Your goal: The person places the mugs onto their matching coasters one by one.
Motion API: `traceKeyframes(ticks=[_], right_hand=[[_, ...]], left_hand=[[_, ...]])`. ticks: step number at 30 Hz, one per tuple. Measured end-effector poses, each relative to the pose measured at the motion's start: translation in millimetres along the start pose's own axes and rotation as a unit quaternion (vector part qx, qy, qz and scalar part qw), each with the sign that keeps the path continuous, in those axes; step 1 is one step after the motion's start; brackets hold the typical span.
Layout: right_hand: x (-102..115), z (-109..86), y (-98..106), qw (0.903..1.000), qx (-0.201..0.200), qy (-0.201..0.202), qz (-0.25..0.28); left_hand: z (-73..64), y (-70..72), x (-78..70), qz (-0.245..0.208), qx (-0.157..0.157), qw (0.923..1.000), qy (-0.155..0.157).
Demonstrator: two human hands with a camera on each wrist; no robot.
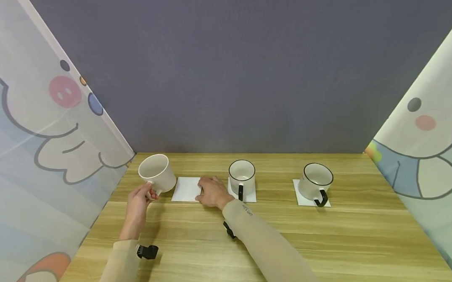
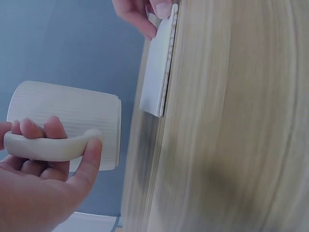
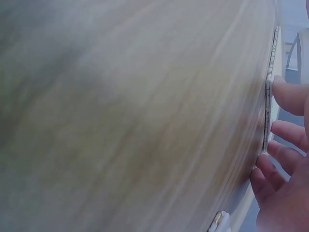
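Observation:
My left hand (image 1: 138,202) grips the handle of a cream-white ribbed mug (image 1: 163,178) at the far left of the table. In the left wrist view the mug's base (image 2: 119,133) appears slightly off the tabletop, and the fingers curl through the handle (image 2: 50,147). Just right of it lies a white square coaster (image 1: 186,189). My right hand (image 1: 214,193) holds this coaster at its right end, thumb at the near side and fingers farther back. The right wrist view shows the thumb (image 3: 289,96) against the coaster's edge (image 3: 268,116).
Two white mugs with black rims and handles stand on white coasters: one mug (image 1: 242,175) just right of my right hand, another mug (image 1: 316,183) farther right. A grey panel (image 1: 248,74) rises behind the wooden table (image 1: 338,247). Cartoon-printed sheets (image 1: 60,129) flank both sides.

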State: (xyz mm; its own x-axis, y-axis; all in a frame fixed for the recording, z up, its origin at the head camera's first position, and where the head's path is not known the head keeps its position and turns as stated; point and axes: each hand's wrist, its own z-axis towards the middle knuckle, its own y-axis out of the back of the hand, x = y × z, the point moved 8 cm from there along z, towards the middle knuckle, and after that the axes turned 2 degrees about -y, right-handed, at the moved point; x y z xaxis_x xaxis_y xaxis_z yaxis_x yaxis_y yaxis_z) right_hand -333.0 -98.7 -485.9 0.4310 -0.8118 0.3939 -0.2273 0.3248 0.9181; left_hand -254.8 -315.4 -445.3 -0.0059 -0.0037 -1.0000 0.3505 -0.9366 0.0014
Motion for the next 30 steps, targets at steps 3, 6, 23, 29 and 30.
traceKeyframes(ticks=[3, 6, 23, 29, 30], right_hand=[[1, 0.6, -1, 1.0000, -0.002, 0.002, 0.001], [1, 0.7, -1, 1.0000, -0.005, 0.002, 0.000], [0, 0.4, -1, 0.9999, -0.007, -0.008, 0.011], [0, 0.7, -1, 0.9999, -0.007, -0.008, 0.013], [0, 0.9, -1, 0.9999, -0.007, -0.008, 0.013]], left_hand=[[-1.4, -1.7, -0.6, 0.005, 0.003, 1.0000, -0.004], [-3.0, -4.9, -2.8, 0.011, 0.006, 0.9999, -0.009], [-7.3, -22.3, -1.9, 0.018, 0.025, 0.9993, -0.021], [-10.2, -28.1, -2.3, 0.008, 0.027, 0.9992, -0.028], [-10.5, -29.0, -2.1, 0.008, 0.027, 0.9992, -0.029]])
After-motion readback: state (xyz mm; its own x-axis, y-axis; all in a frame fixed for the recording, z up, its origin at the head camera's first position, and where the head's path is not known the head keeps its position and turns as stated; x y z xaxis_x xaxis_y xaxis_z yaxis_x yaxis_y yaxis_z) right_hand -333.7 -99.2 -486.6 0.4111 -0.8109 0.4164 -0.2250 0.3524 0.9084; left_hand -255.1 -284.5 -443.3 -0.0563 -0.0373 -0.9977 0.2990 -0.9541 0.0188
